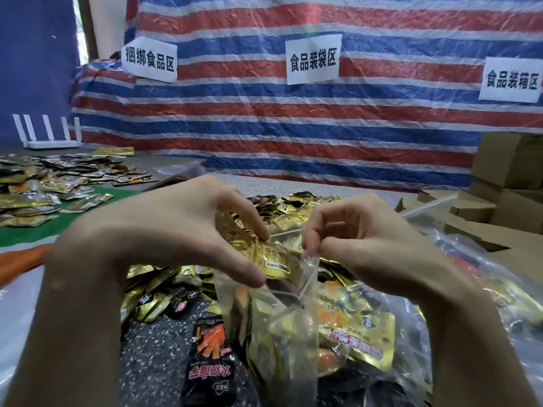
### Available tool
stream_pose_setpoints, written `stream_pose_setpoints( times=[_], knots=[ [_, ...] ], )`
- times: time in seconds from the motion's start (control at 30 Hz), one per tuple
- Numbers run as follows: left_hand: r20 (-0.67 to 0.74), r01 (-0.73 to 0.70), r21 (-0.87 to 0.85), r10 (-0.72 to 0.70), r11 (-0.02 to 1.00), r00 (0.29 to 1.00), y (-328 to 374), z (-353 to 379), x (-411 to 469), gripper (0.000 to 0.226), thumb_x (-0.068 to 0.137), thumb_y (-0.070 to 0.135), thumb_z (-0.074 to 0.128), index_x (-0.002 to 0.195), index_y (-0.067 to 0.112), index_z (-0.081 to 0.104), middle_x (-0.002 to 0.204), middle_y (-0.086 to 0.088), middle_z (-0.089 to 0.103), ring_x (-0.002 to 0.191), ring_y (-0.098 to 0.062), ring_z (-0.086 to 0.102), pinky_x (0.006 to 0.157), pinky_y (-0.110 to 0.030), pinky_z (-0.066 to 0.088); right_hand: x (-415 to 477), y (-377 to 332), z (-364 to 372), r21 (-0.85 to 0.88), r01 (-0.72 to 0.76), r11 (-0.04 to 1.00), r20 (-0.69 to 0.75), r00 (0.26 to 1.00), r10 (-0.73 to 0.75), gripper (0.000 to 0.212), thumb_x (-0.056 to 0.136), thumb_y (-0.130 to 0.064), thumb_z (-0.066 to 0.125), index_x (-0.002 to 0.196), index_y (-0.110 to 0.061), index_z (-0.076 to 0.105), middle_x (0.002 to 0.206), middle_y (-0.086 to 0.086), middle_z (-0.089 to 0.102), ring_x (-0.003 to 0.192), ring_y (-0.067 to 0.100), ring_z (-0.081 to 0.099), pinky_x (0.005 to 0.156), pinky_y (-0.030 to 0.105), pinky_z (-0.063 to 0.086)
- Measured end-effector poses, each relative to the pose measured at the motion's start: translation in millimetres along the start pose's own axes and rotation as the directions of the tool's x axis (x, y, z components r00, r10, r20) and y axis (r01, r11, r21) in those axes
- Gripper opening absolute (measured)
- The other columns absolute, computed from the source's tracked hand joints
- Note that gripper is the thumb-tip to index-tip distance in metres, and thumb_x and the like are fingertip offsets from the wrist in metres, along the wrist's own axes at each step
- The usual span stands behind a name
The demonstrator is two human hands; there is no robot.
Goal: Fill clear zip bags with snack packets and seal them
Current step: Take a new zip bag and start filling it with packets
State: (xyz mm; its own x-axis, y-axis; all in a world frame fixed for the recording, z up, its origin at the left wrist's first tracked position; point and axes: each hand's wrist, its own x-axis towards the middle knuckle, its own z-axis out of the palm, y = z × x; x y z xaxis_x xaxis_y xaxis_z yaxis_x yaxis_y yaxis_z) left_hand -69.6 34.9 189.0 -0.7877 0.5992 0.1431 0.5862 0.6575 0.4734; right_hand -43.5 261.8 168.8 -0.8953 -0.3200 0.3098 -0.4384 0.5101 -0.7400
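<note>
The left hand (182, 230) has its grip curled round a small stack of gold snack packets (273, 257), thumb below and fingers on top, at the open mouth of the clear zip bag (282, 342). The right hand (361, 242) pinches the bag's upper rim between thumb and fingertips, holding it upright over the speckled table (152, 348). The bag is already partly filled with gold packets, with a black packet (210, 362) just beside it and loose packets (164, 292) heaped behind.
</note>
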Motion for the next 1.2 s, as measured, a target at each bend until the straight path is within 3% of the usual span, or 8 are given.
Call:
stream_pose_setpoints(
  times=[0.1, 0.3, 0.43, 0.53, 0.77, 0.9, 1.0, 1.2],
  knots=[
    [-0.016, 0.026, 0.027, -0.025, 0.999, 1.000, 6, 4, 2, 0.063, 0.038, 0.077, 0.074, 0.097, 0.055, 0.070, 0.105, 0.030, 0.062, 0.091, 0.012, 0.061, 0.080, -0.022, 0.053, 0, -1, -1, -0.010, -0.003, 1.000, 0.001, 1.000, 0.003, 0.038, 0.080, 0.016, 0.050, 0.065, -0.015, 0.068, 0.082, 0.037, 0.062, 0.079, 0.056, 0.057, 0.074, 0.075, 0.045],
    [0.038, 0.126, 0.102, -0.131, 0.987, 0.991, 14, 13, 5, 0.062, 0.037, 0.079, 0.076, 0.092, 0.050, 0.072, 0.096, 0.017, 0.067, 0.083, 0.008, 0.062, 0.074, -0.027, 0.055, 0, -1, -1, 0.026, 0.011, 1.000, -0.014, 1.000, -0.010, 0.036, 0.080, 0.015, 0.051, 0.066, -0.014, 0.068, 0.074, 0.023, 0.065, 0.063, 0.029, 0.051, 0.059, 0.044, 0.041],
    [0.034, 0.151, 0.157, -0.159, 0.976, 0.987, 25, 28, 16, 0.059, 0.043, 0.069, 0.081, 0.088, 0.032, 0.073, 0.092, 0.011, 0.068, 0.080, -0.003, 0.065, 0.076, -0.036, 0.058, 2, -1, 0, 0.047, 0.019, 0.999, -0.037, 0.999, -0.018, 0.033, 0.080, 0.014, 0.055, 0.067, -0.014, 0.068, 0.074, 0.021, 0.066, 0.073, 0.045, 0.059, 0.065, 0.059, 0.048],
    [0.071, 0.126, 0.200, -0.143, 0.972, 0.987, 29, 36, 23, 0.046, 0.059, 0.059, 0.083, 0.089, 0.026, 0.072, 0.094, 0.009, 0.067, 0.085, -0.006, 0.065, 0.080, -0.036, 0.057, 2, 1, 0, 0.035, 0.005, 0.999, -0.045, 0.999, -0.003, 0.036, 0.081, 0.015, 0.052, 0.066, -0.014, 0.067, 0.074, 0.027, 0.064, 0.062, 0.044, 0.051, 0.056, 0.052, 0.039],
    [0.170, 0.119, 0.160, -0.146, 0.980, 0.975, 23, 22, 13, 0.064, 0.058, 0.100, 0.037, 0.081, 0.052, 0.074, 0.098, 0.020, 0.071, 0.084, 0.000, 0.067, 0.082, -0.036, 0.057, 3, -2, -1, 0.059, -0.004, 0.998, -0.050, 0.999, 0.007, 0.034, 0.071, 0.011, 0.050, 0.059, -0.016, 0.065, 0.080, 0.039, 0.060, 0.077, 0.057, 0.055, 0.071, 0.074, 0.043],
    [0.056, 0.157, 0.081, -0.162, 0.984, 0.985, 26, 28, 21, 0.080, 0.064, 0.093, 0.012, 0.077, 0.048, 0.076, 0.075, 0.027, 0.068, 0.072, 0.012, 0.062, 0.070, -0.022, 0.046, 5, 3, 1, 0.057, 0.006, 0.998, -0.041, 0.999, -0.004, 0.021, 0.063, -0.001, 0.046, 0.059, -0.013, 0.063, 0.081, 0.044, 0.056, 0.074, 0.058, 0.053, 0.065, 0.062, 0.043],
    [0.028, 0.166, 0.046, -0.168, 0.985, 0.985, 31, 33, 27, 0.093, 0.060, 0.088, 0.000, 0.083, 0.041, 0.077, 0.056, 0.035, 0.059, 0.065, 0.023, 0.053, 0.067, -0.019, 0.035, 6, 5, 2, 0.060, 0.006, 0.998, -0.022, 1.000, -0.005, 0.022, 0.061, -0.003, 0.044, 0.058, -0.016, 0.062, 0.079, 0.042, 0.057, 0.076, 0.059, 0.055, 0.072, 0.076, 0.044],
    [0.222, 0.070, 0.140, -0.100, 0.988, 0.970, 21, 22, 16, 0.073, 0.058, 0.098, 0.040, 0.091, 0.043, 0.074, 0.069, 0.025, 0.068, 0.062, 0.005, 0.061, 0.056, -0.014, 0.048, 2, 4, -1, 0.058, -0.040, 0.997, -0.036, 0.998, 0.043, 0.022, 0.057, -0.007, 0.044, 0.053, -0.022, 0.059, 0.075, 0.037, 0.053, 0.069, 0.031, 0.045, 0.065, 0.047, 0.034]
  ],
)
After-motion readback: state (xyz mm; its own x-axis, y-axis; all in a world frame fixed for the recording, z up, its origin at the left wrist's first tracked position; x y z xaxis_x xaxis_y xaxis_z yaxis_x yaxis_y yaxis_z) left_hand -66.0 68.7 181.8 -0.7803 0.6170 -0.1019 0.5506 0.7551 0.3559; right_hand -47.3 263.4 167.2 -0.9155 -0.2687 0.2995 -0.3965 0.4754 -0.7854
